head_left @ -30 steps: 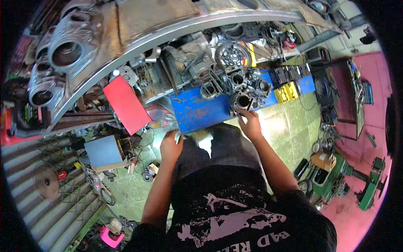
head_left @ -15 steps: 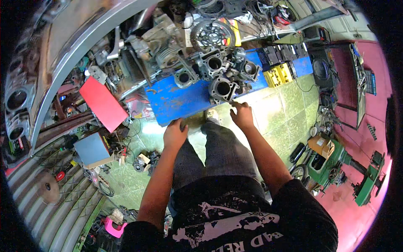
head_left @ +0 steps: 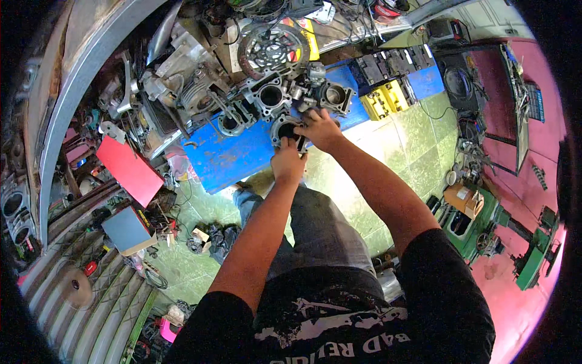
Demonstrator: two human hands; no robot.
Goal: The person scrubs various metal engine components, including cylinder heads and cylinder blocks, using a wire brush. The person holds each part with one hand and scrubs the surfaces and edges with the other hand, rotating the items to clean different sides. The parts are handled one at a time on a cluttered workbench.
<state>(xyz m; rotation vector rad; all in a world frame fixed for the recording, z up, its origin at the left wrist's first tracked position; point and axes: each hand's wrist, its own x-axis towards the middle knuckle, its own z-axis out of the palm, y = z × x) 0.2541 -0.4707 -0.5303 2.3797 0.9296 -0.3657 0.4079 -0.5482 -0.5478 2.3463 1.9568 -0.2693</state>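
Note:
Both hands are on the nearest engine cylinder point(head_left: 277, 129), a grey metal block with a wide round bore, at the front edge of the blue bench point(head_left: 227, 159). My left hand point(head_left: 288, 162) grips its near side, with fingers curled over the rim at the bore. From the right, my right hand point(head_left: 321, 130) holds its other side, the fingers bent over the rim and partly hiding it. Just behind stand another cylinder point(head_left: 270, 96), a smaller one point(head_left: 229, 123) to the left and one point(head_left: 335, 94) to the right.
Left of the cylinders lie greasy engine castings point(head_left: 197, 94). Behind them rests a brake disc point(head_left: 274, 51). A yellow block point(head_left: 384, 101) and black boxes point(head_left: 388, 67) sit at the bench's right. A red box point(head_left: 130, 170) stands left, a green machine point(head_left: 464, 227) on the right.
My hands have moved forward and together, from apart near the bench edge onto the nearest cylinder. The view has shifted, so the bench parts appear farther left.

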